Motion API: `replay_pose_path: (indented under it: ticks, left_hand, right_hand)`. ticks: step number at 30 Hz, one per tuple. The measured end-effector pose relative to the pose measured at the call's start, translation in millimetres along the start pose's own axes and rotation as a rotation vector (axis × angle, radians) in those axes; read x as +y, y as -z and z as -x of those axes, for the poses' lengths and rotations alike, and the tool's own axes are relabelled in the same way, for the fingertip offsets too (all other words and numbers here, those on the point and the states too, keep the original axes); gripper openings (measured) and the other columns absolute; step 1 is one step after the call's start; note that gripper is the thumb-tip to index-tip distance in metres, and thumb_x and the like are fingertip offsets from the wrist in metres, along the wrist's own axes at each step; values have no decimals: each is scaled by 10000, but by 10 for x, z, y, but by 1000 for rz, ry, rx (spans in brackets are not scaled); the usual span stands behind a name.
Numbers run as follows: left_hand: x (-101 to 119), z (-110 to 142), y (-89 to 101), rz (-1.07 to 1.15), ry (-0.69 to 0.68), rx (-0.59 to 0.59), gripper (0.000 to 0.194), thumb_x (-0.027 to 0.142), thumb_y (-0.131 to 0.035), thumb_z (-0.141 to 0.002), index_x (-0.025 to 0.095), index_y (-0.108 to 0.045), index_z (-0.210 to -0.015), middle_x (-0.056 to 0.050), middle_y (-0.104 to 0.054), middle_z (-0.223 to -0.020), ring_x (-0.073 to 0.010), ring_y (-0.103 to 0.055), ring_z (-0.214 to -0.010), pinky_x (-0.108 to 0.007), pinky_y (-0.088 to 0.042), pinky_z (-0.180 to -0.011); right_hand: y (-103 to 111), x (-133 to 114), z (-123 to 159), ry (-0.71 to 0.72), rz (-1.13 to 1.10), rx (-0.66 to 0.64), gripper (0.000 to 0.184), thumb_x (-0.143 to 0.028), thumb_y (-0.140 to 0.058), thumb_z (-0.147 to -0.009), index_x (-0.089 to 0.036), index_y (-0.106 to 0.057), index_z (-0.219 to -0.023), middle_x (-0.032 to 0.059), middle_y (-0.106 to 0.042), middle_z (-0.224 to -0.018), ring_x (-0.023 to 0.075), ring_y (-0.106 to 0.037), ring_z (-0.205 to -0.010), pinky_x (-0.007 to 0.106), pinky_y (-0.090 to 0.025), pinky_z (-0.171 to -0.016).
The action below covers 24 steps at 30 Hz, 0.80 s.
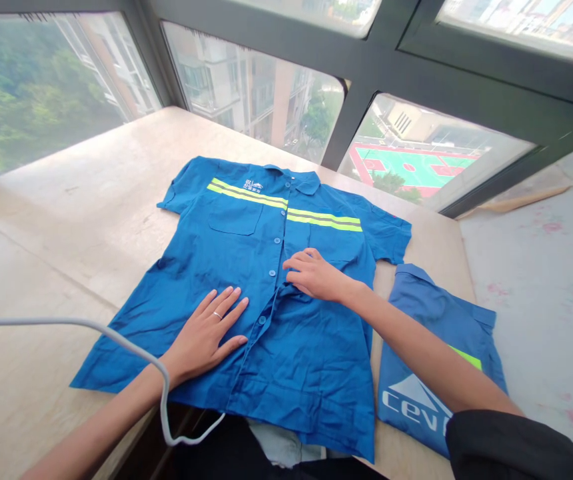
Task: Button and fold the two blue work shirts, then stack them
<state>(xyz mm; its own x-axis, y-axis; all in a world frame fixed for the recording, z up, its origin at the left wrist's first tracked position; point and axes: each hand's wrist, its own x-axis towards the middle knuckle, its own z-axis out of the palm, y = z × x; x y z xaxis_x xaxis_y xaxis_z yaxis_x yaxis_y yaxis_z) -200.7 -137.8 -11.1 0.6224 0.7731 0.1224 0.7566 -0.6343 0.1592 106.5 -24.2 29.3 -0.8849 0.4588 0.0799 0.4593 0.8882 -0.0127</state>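
A blue short-sleeved work shirt [191, 247] with yellow-green reflective stripes lies spread front up, its collar toward the window. My left hand [209, 333], a ring on one finger, rests flat on the shirt's lower left front with fingers spread. Near the button placket, my right hand [314, 273] has its fingers bent and pinched on the edge of the shirt's right front panel. The placket gapes between the buttons beside that hand. What exactly lies between the right fingertips is partly hidden.
A folded blue shirt [416, 320] with white lettering lies at the right, partly under my right forearm. A white cable [116, 339] crosses my left forearm. The pale stone sill [41, 247] meets framed windows behind, and a flowered wall [541, 300] stands at right.
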Motion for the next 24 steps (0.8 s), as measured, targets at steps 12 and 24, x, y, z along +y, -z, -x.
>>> replay_pose_path:
  ticks: [12, 24]
  left_hand:
    - [176, -1189, 269, 282, 403, -110, 324, 373, -502, -959, 223, -692, -1175, -63, -721, -1043, -213, -680, -924, -293, -515, -772]
    - [36, -1405, 141, 369, 417, -213, 138, 295, -632, -876, 231, -686, -986, -40, -727, -938, -216, -670, -870, -275, -463, -682]
  right_hand:
    - [22, 128, -18, -5, -199, 37, 262, -77, -504, -872, -169, -699, -1020, 72, -724, -928, 197, -610, -974, 378, -319, -973]
    - [187, 209, -425, 62, -141, -409, 186, -232, -749, -847, -231, -716, -1030, 49, -724, -968, 213, -650, -925, 290, -385, -711]
